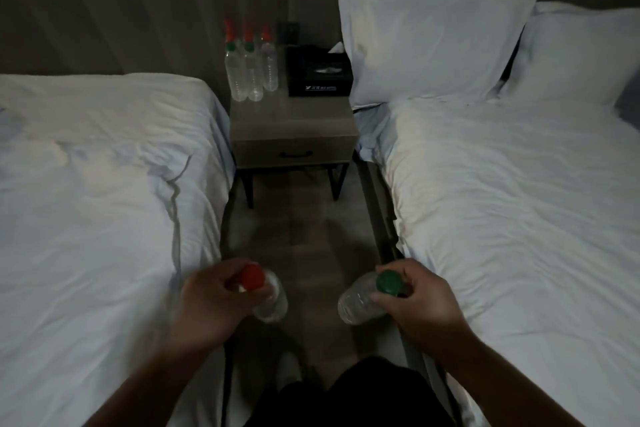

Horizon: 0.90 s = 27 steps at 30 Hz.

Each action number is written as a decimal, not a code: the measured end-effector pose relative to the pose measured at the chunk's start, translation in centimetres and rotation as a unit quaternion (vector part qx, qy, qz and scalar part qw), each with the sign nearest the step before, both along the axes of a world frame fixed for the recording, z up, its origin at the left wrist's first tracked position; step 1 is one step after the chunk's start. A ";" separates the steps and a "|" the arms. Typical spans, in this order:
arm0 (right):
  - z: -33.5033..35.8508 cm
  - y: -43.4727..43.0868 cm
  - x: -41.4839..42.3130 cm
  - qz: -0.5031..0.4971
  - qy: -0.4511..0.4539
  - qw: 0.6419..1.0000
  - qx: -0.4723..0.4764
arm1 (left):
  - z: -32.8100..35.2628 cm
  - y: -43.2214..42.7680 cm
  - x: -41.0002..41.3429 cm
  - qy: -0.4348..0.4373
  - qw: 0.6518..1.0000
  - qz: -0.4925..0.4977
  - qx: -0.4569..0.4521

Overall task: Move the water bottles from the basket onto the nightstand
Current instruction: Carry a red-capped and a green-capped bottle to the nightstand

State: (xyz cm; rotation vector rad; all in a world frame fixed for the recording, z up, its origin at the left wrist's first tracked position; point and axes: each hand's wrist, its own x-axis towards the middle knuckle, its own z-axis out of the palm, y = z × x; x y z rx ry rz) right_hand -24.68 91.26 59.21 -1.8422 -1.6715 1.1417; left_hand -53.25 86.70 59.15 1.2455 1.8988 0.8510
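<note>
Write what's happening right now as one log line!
left-hand grip: holds red-cap bottle | right-hand grip: holds green-cap bottle | nightstand: three bottles standing, tissue box | basket: not in view

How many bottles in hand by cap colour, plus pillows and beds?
red-cap bottle, in left hand: 1
green-cap bottle, in right hand: 1
pillows: 2
beds: 2
Total: 6
</note>
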 end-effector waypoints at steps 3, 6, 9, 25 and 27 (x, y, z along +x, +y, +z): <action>0.8 3.7 0.0 -0.014 0.036 0.999 -0.017 | 1.1 4.9 -0.5 0.001 1.000 0.001 0.014; 0.7 7.5 -0.2 -0.016 0.059 0.998 -0.016 | 0.9 9.1 -0.7 -0.027 0.999 0.009 0.014; -0.6 12.4 -0.4 0.036 0.010 0.999 0.004 | 0.1 13.1 -0.6 -0.046 0.999 0.004 -0.012; -0.9 41.3 -7.3 0.197 0.010 0.980 0.024 | 0.6 33.8 -4.0 0.018 0.987 0.154 0.038; -1.1 43.4 -8.3 0.204 0.017 0.979 0.019 | 0.2 35.7 -4.9 0.012 0.986 0.160 0.038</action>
